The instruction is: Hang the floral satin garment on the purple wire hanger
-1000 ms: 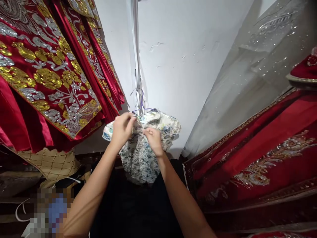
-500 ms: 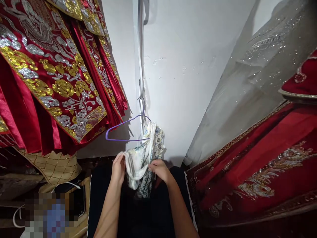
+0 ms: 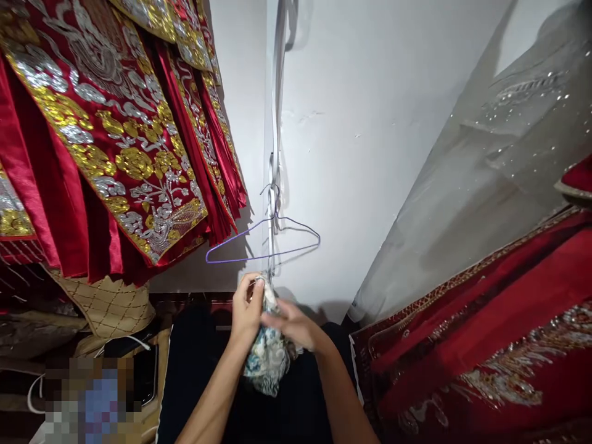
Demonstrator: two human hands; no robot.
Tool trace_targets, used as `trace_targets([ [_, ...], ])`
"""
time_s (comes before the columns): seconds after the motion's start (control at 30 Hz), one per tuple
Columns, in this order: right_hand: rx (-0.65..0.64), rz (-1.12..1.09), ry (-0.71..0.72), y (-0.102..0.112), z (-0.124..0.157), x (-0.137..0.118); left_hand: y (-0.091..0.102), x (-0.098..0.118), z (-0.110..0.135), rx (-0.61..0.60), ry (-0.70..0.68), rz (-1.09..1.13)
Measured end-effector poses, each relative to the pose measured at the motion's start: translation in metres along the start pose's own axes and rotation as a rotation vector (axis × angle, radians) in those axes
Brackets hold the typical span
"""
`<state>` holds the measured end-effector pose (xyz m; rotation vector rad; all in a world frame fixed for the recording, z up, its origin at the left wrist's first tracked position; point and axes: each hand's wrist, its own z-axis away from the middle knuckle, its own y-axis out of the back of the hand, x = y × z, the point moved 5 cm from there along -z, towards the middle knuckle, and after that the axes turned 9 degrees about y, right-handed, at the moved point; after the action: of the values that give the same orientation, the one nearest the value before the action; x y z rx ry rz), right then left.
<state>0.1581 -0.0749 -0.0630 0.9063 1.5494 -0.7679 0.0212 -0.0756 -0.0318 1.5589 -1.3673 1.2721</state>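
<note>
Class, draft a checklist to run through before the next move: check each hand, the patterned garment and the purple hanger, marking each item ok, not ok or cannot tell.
1. Left hand grips the patterned garment: ok, near its upper end.
2. Right hand has a firm hold: cannot tell; it is blurred beside the cloth.
3. Garment is off the purple hanger: ok, it is seen below the hanger's bottom bar.
4. Garment is spread smooth: not ok, it is bunched up.
5. Garment is apart from the red embroidered costume: ok, a gap shows between them.
</note>
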Motion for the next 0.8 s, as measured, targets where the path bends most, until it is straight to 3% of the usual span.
trace_targets([
  [0.07,-0.093,0.119,0.068,-0.004,-0.016,-0.022,0.011,-0.005,-0.008,0.034,0.023,-0.020],
  [0.13,-0.106,0.178,0.142,0.001,-0.036,-0.047,0.014,-0.012,-0.008,-0.038,0.093,-0.016],
  [0.23,0.107,0.158,0.305,0.028,-0.058,-0.085,0.004,-0.023,0.006,-0.338,0.211,-0.115],
  [0.3,0.265,0.131,0.375,0.055,-0.060,-0.101,0.001,-0.026,0.015,-0.543,0.221,-0.265],
  [0.37,0.380,0.110,0.373,0.082,-0.052,-0.105,0.012,-0.024,0.013,-0.594,0.176,-0.423],
  [0.47,0.453,0.108,0.322,0.106,-0.040,-0.096,0.044,-0.014,-0.011,-0.451,0.104,-0.615],
  [0.53,0.395,0.136,0.238,0.101,-0.045,-0.079,0.058,-0.006,-0.027,-0.391,0.110,-0.624],
  [0.6,0.311,0.199,0.163,0.081,-0.060,-0.057,0.060,0.002,-0.037,-0.370,0.164,-0.502],
  [0.7,0.352,0.378,0.168,0.062,-0.084,-0.030,0.052,0.013,-0.042,-0.424,0.206,-0.386],
  [0.8,0.491,0.517,0.148,0.078,-0.087,-0.014,0.063,0.011,-0.048,-0.519,0.213,-0.613],
])
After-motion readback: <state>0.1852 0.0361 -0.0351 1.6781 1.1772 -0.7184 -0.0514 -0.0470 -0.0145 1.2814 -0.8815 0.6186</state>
